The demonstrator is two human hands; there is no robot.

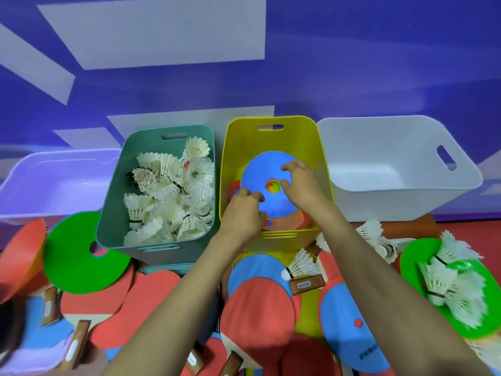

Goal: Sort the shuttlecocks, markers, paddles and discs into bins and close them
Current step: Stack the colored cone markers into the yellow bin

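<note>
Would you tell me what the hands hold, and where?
The blue disc in the yellow bin: left hand grips its near-left edge, right hand its right side.

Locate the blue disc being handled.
Head view, centre: the blue disc is inside the yellow bin, between the teal bin and white bin, held by the left hand and right hand.

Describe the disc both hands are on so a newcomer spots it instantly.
In the row of bins, find the yellow bin, between the teal bin full of shuttlecocks and the white bin. Inside it is the blue disc, held by the left hand and right hand. Unlike the orange discs under it, it is blue and on top.
</note>
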